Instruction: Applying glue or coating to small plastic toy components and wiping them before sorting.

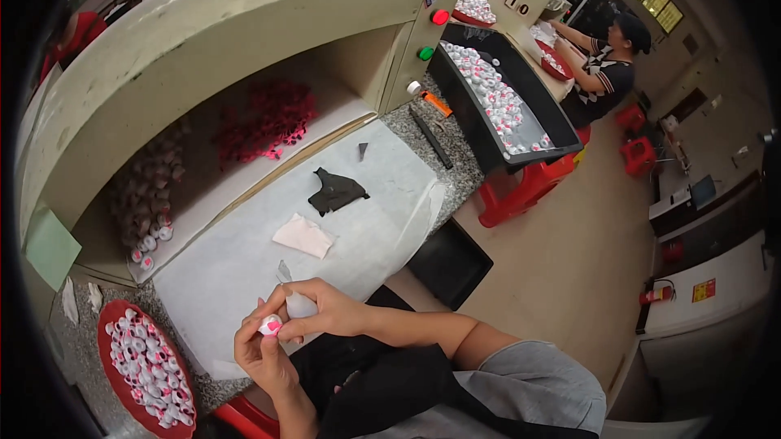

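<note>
My left hand point(260, 353) pinches a small white cap with a pink centre point(269, 325) between thumb and fingers, near the front edge of the white work sheet point(244, 260). My right hand point(325, 309) curls in from the right and holds a small pale translucent piece point(299, 305) against the cap, with a thin grey blade-like tip point(283, 271) sticking up above it. Both hands meet just above my lap. A red tray point(110, 374) of several similar white and pink caps lies to the left of my left hand.
A black rag point(335, 192) and a pale pink cloth point(303, 235) lie on the sheet. A beige machine hood point(203, 32) shelters pink parts point(268, 122) and white caps point(146, 195). A black bin point(561, 126) of caps stands right, with a seated person point(606, 69) beyond.
</note>
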The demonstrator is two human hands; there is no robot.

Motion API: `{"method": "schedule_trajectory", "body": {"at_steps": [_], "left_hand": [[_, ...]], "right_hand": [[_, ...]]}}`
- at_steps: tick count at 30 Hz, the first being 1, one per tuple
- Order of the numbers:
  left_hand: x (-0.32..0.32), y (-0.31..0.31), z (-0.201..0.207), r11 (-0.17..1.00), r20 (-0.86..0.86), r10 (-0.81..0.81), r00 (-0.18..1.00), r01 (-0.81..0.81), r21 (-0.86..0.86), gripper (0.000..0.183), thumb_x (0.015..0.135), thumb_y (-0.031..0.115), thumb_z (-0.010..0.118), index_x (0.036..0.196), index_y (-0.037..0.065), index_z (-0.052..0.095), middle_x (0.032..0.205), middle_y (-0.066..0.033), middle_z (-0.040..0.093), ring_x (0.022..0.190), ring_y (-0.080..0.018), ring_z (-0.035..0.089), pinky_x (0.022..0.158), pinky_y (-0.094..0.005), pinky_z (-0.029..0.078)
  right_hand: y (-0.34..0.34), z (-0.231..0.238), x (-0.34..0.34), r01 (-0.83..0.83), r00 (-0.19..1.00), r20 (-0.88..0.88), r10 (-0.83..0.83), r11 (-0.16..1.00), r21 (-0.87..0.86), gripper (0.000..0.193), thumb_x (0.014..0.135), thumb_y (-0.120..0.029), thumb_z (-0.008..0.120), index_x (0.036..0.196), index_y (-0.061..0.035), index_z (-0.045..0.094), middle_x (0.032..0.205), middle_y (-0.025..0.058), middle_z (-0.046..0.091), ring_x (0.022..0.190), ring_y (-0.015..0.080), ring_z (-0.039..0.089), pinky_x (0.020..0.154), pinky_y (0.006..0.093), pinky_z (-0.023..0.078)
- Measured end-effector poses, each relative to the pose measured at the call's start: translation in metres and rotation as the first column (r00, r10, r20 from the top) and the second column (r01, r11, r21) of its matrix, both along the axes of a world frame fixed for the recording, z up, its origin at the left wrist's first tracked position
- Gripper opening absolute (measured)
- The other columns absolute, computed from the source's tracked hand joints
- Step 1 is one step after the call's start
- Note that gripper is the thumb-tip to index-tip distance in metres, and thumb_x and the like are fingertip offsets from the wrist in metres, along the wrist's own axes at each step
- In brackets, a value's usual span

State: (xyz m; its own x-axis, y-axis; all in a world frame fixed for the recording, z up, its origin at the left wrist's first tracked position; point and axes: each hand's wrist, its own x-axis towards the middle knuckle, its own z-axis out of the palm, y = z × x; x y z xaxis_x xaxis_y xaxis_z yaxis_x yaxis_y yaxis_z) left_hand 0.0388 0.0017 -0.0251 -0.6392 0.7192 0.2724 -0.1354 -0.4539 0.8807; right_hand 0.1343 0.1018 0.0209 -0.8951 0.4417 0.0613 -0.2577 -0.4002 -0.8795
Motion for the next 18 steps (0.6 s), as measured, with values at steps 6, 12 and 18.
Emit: {"method": "schedule_trajectory", "body": {"at_steps": [6, 12, 18], "left_hand": [[0.009, 0.005, 0.006, 1.000, 0.006, -0.010, 1.000, 0.009, 0.021, 0.024, 0.074, 0.016, 0.056, 0.093, 0.002, 0.049, 0.089, -0.0132, 0.052, 0.078, -0.0182, 0.051, 0.070, -0.0330, 0.031], [0.008, -0.007, 0.021, 0.992, 0.031, 0.104, 0.994, -0.102, -0.081, 0.019, 0.071, 0.010, 0.057, 0.087, 0.001, 0.050, 0.088, -0.0142, 0.054, 0.085, -0.0202, 0.051, 0.093, -0.0434, 0.024], [0.006, 0.010, 0.024, 0.977, -0.019, -0.189, 0.982, 0.190, 0.099, 0.016, 0.072, 0.005, 0.055, 0.087, 0.003, 0.051, 0.091, -0.0133, 0.052, 0.087, -0.0223, 0.049, 0.094, -0.0432, 0.020]], "right_hand": [[-0.003, 0.006, 0.007, 0.057, 0.998, -0.003, -0.057, 0.997, 0.053, 0.021, 0.069, -0.009, 0.060, 0.088, -0.0019, 0.052, 0.066, 0.0015, 0.044, 0.054, 0.0062, 0.043, 0.048, 0.0181, 0.037], [-0.010, 0.004, -0.005, 0.010, 1.000, -0.003, -0.010, 0.999, -0.034, 0.021, 0.070, -0.004, 0.058, 0.089, -0.0001, 0.052, 0.068, 0.0034, 0.048, 0.057, 0.0085, 0.048, 0.051, 0.0184, 0.040], [-0.001, -0.002, 0.015, 0.078, 0.996, 0.037, -0.078, 0.997, 0.000, 0.020, 0.067, 0.004, 0.055, 0.086, 0.0038, 0.051, 0.069, 0.0115, 0.054, 0.056, 0.0136, 0.052, 0.052, 0.0228, 0.043]]}}
